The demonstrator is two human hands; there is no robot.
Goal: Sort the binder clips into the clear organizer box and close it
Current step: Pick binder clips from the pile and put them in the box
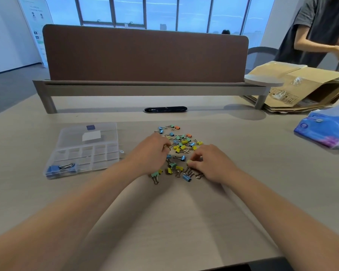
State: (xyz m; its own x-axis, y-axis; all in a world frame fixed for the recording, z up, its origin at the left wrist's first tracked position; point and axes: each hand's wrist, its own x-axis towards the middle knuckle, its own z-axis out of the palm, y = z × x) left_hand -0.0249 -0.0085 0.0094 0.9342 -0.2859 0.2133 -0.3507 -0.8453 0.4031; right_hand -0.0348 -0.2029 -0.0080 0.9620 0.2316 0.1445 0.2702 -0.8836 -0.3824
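Both hands are at the near side of the heap of binder clips in the middle of the table, apart, with a few loose clips between them. The left hand lies knuckles up, fingers curled and pinching a wire handle at the heap's left side. The right hand pinches a yellow clip between thumb and fingertips, just above other scattered clips. Both forearms reach in from the near edge, converging on the heap.

The clear organizer box lies toward the left edge, well apart from the left hand, its lid folded back flat; blue clips fill its near-left compartment.

A brown divider panel runs along the far edge. A cardboard box sits at the far right corner, a blue tissue pack by the right edge, and another person stands beyond.
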